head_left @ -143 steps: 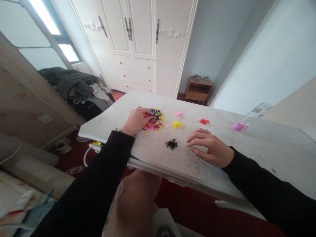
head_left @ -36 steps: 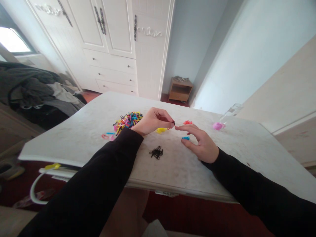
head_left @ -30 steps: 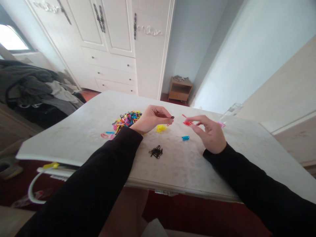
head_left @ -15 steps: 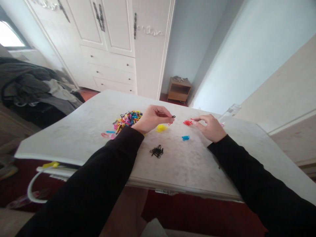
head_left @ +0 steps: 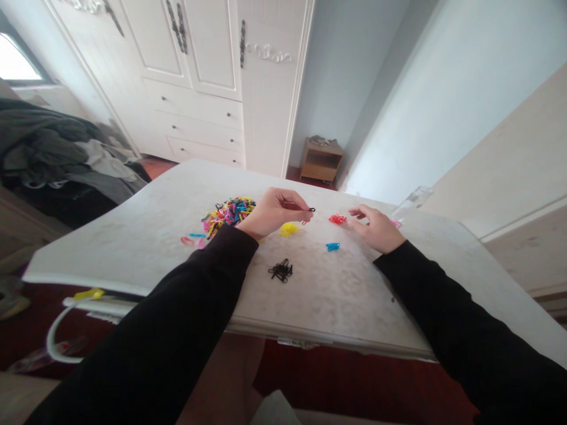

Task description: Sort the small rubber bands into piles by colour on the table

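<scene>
Head view, two hands (head_left: pixel 280 213) (head_left: pixel 375 230), one red pile (head_left: pixel 337 219)

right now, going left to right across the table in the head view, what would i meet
Loose reddish loop → mixed-colour pile → black pile → blue pile → right hand → clear container. Left out because they overlap others: left hand, yellow pile, red pile.

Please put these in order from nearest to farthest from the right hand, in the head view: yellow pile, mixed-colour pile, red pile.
1. Red pile, just left of the right hand.
2. Yellow pile, farther left.
3. Mixed-colour pile, farthest left, past the left hand.
</scene>
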Demonstrator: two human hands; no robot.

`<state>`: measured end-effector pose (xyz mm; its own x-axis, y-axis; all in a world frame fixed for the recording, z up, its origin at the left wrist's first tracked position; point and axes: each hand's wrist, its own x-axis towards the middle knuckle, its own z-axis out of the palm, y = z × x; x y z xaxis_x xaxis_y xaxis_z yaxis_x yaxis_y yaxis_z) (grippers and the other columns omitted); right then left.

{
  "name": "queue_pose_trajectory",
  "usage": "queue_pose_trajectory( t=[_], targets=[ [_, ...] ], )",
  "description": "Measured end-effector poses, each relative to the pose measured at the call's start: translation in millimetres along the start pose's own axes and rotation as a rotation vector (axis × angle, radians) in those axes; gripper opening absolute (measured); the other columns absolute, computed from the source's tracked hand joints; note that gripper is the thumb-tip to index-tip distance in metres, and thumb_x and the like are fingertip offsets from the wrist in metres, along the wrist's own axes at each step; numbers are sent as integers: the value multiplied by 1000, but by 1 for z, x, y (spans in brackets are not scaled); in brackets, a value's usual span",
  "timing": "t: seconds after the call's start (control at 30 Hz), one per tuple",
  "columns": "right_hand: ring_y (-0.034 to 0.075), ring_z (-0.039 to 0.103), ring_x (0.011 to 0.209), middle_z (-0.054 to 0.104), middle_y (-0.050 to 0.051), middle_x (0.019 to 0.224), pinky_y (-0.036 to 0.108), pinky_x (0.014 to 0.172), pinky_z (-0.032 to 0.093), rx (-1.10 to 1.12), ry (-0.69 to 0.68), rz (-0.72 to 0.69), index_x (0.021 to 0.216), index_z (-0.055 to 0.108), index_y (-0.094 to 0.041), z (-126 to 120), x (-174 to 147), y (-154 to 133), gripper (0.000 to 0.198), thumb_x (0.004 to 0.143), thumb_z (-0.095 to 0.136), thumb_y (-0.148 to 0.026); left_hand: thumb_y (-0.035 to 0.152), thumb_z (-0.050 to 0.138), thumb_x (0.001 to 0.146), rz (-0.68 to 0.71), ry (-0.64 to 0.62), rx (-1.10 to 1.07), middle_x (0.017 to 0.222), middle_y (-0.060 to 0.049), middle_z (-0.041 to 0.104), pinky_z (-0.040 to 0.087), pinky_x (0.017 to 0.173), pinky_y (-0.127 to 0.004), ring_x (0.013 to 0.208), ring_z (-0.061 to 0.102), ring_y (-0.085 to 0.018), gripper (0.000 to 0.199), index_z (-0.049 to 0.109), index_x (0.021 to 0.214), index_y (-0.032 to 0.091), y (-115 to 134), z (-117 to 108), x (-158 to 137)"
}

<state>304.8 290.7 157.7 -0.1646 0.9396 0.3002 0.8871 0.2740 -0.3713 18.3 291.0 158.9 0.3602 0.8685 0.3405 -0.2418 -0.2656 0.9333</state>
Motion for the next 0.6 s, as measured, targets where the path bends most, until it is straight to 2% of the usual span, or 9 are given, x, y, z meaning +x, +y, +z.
queue_pose_trajectory(
  t=[0.07, 0.2, 0.33, 0.43, 0.53, 0.6],
  targets=[
    [30, 71, 112, 76, 17, 123, 45, 95, 57, 32, -56, 15, 116, 71, -15, 3, 0, 1, 35, 86, 65, -31, 27, 95, 58, 1, 1, -2, 67, -3, 75, 56, 64, -26, 64, 69, -13, 29, 73, 70, 13, 0, 0, 0],
    [29, 71, 113, 77, 14, 123, 46, 98, 57, 67, -118, 19, 116, 70, -18, 8, -1, 1, 34, 85, 66, -29, 26, 95, 59, -4, 7, 5, 68, -4, 75, 56, 64, -26, 64, 69, -13, 27, 73, 70, 13, 0, 0, 0],
    [31, 71, 113, 76, 15, 122, 49, 98, 57, 82, -97, 7, 115, 70, -18, 7, -1, 0, 35, 83, 67, -31, 27, 95, 58, -13, 11, 5, 68, -4, 75, 56, 65, -27, 64, 69, -13, 27, 74, 70, 14, 0, 0, 0],
    [32, 70, 111, 75, 15, 122, 51, 96, 57, 97, -14, -23, 113, 70, -18, 4, -2, -4, 35, 82, 68, -33, 27, 95, 58, -17, 14, -9, 69, -4, 75, 57, 66, -27, 66, 70, -14, 27, 74, 70, 14, 0, 1, 0],
    [32, 69, 112, 74, 13, 121, 50, 92, 58, 176, 33, -135, 114, 70, -20, -1, -9, -16, 33, 85, 67, -36, 27, 95, 59, -14, 0, -8, 69, -4, 76, 56, 66, -26, 66, 70, -13, 27, 74, 69, 14, 0, 1, 0],
    [31, 68, 116, 73, 11, 123, 49, 93, 58, 253, -6, -271, 119, 69, -22, -3, -18, -28, 33, 90, 65, -38, 27, 96, 58, -13, 2, 2, 69, -4, 76, 56, 66, -26, 65, 70, -13, 27, 74, 69, 14, 1, 2, -1]
  ],
)
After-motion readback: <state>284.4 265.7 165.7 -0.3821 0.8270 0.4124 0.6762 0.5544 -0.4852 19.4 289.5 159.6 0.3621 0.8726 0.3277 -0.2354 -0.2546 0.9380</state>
